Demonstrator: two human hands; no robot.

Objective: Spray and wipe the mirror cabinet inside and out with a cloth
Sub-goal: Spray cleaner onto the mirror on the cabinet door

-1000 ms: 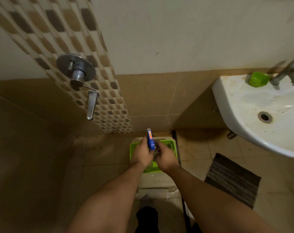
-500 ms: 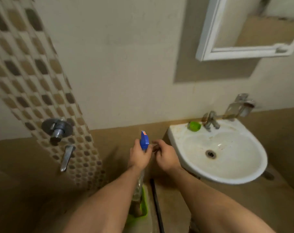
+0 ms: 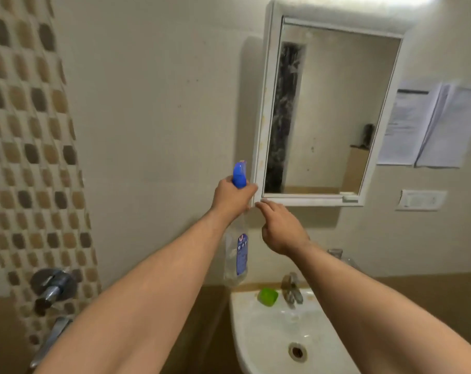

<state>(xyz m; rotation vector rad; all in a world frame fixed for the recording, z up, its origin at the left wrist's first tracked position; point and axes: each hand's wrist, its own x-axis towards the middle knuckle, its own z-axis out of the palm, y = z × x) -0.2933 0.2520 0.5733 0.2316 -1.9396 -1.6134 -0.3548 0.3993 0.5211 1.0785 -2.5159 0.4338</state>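
A white-framed mirror cabinet (image 3: 266,109) hangs on the wall above the sink, its door closed. My left hand (image 3: 233,197) grips the neck of a clear spray bottle (image 3: 238,255) with a blue trigger head, raised just left of the cabinet's lower left corner. My right hand (image 3: 280,229) is held up beneath that corner with its fingers extended, the fingertips at the bottom edge of the frame. I see no cloth in either hand.
A white sink (image 3: 258,338) with a chrome tap (image 3: 292,291) and a green cup (image 3: 268,296) sits below. A shower mixer (image 3: 52,286) juts from the tiled strip at left. Papers (image 3: 431,125) and a switch plate (image 3: 420,200) are on the wall right of the cabinet.
I have stood up from the green basket on the floor. My left hand carried the spray bottle up to the cabinet, and my right hand rose to the frame's lower corner.
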